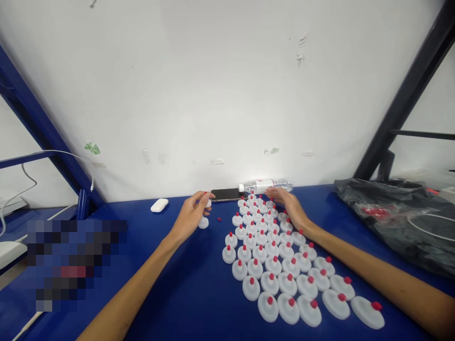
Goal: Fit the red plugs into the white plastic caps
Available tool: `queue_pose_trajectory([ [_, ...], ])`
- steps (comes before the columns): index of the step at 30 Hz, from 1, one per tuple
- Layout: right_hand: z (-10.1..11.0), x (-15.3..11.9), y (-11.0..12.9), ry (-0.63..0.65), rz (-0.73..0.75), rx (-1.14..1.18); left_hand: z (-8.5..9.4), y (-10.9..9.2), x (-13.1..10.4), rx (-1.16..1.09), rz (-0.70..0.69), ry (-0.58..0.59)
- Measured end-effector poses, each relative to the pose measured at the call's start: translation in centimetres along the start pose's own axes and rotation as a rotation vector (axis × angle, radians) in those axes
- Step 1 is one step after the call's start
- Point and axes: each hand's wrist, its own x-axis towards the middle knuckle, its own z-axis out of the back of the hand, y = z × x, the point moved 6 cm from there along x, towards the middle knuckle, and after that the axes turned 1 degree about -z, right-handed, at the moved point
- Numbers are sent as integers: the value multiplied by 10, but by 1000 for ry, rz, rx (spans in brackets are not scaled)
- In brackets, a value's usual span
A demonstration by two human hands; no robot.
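My left hand [195, 210] is closed, pinching a small white plastic lid with a red tip [208, 203]. Just under those fingers another white lid [203, 223] lies on the blue table, and a tiny red cap [219, 219] sits to its right. Many round translucent white lids with red tips [273, 264] stand in staggered rows from the table's middle toward me. At the far right of these rows, my right hand [288, 203] reaches in with fingers stretched out, close to the lids and the clear bottle [265, 185]. Its fingertips are partly hidden.
A black phone [227, 194] and the lying bottle are along the wall. A white earbud case [159, 205] sits at the back left. A black plastic bag [401, 218] covers the right side. Blue [42, 109] and dark [401, 90] frame posts slope at both sides.
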Motion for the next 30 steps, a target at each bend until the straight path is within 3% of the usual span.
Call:
queue_pose_trajectory([
  [5, 10, 3, -3, -84, 5, -8, 6, 3, 1, -1, -12, -46],
  [10, 14, 2, -1, -120, 16, -45, 5, -4, -3, 25, -36, -20],
  [23, 13, 1, 0, -123, 38, -48, 8, 1, 1, 147, 26, 11],
  [30, 12, 1, 1, -103, 44, -73, 26, 4, 9, 279, 35, -60],
])
